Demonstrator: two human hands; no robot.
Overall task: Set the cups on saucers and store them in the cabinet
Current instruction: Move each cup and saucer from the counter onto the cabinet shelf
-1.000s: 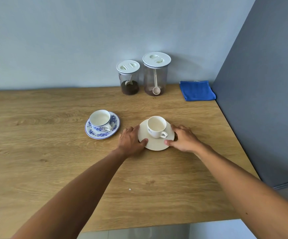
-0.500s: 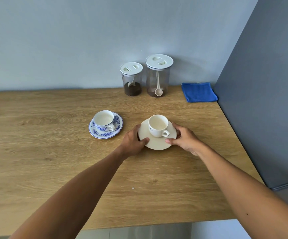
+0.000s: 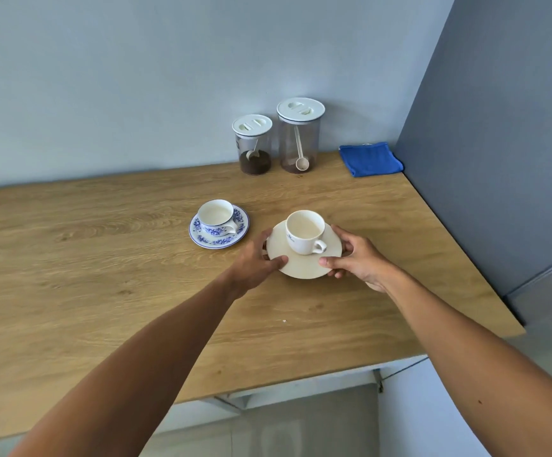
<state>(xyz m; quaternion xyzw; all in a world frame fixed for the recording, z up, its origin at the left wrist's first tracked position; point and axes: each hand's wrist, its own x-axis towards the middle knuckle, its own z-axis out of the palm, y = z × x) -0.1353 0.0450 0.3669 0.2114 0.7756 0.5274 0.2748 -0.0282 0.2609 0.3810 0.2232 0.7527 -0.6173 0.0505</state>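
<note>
Hands grip cream saucer (image 3: 301, 268) from both sides: left hand (image 3: 255, 262) thumb on near rim, right hand (image 3: 355, 258) thumb and fingers pinching right edge. White cup (image 3: 304, 230) sits upright on it, handle toward right hand. Saucer possibly just off wooden counter (image 3: 103, 258); hard to tell. Blue floral cup (image 3: 217, 217) on blue floral saucer (image 3: 240, 229) just left.

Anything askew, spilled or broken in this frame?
Nothing stands out. White cup upright on cream saucer, gripped by left hand and right hand; floral cup upright on floral saucer. Only a tiny speck on the countertop.
</note>
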